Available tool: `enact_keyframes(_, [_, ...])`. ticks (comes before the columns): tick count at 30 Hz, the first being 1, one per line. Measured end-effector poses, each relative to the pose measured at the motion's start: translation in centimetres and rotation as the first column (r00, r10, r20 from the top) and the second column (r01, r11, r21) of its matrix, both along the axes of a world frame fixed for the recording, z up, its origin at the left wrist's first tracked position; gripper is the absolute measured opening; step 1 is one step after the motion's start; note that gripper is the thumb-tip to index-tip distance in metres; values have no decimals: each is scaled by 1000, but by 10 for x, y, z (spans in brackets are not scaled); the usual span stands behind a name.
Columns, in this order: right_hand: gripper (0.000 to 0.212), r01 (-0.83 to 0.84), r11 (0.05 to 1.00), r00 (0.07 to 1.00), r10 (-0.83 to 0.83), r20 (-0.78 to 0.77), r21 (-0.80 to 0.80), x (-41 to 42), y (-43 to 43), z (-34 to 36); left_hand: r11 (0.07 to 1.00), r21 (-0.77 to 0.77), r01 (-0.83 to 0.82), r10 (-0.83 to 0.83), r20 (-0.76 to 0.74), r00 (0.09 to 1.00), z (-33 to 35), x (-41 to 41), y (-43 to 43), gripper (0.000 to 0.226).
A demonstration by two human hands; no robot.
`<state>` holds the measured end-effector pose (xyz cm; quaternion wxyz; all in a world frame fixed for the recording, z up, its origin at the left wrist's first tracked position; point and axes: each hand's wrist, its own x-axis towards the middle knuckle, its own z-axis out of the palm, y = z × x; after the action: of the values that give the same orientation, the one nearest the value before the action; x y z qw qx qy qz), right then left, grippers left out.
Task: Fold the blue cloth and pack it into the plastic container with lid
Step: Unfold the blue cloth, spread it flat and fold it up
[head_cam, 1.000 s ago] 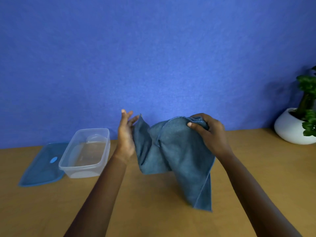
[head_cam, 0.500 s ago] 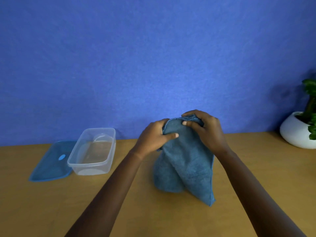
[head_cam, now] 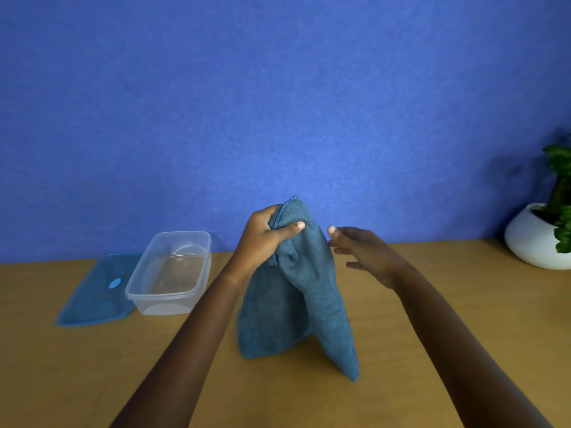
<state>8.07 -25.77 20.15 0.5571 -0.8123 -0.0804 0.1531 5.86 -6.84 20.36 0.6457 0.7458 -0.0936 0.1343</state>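
The left hand point(head_cam: 265, 239) grips the bunched top of the blue cloth point(head_cam: 309, 291), to the right of the clear plastic container point(head_cam: 163, 307) and higher than its rim. The fingers curl round the hemmed edge and the thumb lies across the front of the fabric. The cloth hangs from this grip in two loose folds over the wooden table point(head_cam: 479, 288). The longer fold drops lowest on the side away from the container; whether its lower corner touches the table cannot be told.

The right hand point(head_cam: 364, 257) is on the far side of the cloth from the container, just beside the fabric. Its fingers are loosely spread and hold nothing.

The container stands open on the table, and the blue lid point(head_cam: 89, 301) lies flat against its left side. Far to the right of the container, a white pot point(head_cam: 531, 242) with a green plant stands by the blue wall point(head_cam: 278, 103).
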Motion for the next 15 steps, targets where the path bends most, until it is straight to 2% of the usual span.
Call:
enact_keyframes(4, [60,-148,982,982,160,-101,113,1,15,-5,991,-52,127,-129,-46,991,9,-6,2,14])
enact_keyframes(7, [74,-232,955,940,269,-209,184,5,21,-11,985,19,171,-170,-73,983,16,-11,7,10])
enact_keyframes(9, [69,-266,933,920,321,-225,242,6,23,-13,980,123,159,-147,-96,984,21,-13,13,20])
enact_keyframes(11, [50,-226,929,940,287,-185,293,7,23,-12,952,289,97,-72,-95,993,22,-13,21,36])
enact_keyframes(13, [22,-119,909,976,181,-121,398,10,23,-7,862,507,-29,62,-49,997,21,-11,30,46])
enact_keyframes(14, [13,-67,885,990,118,-82,460,12,22,-2,798,594,-105,136,-7,991,19,-10,35,46])
enact_keyframes(15, [14,-30,856,997,58,-40,516,14,22,4,741,647,-181,206,37,978,18,-9,38,47])
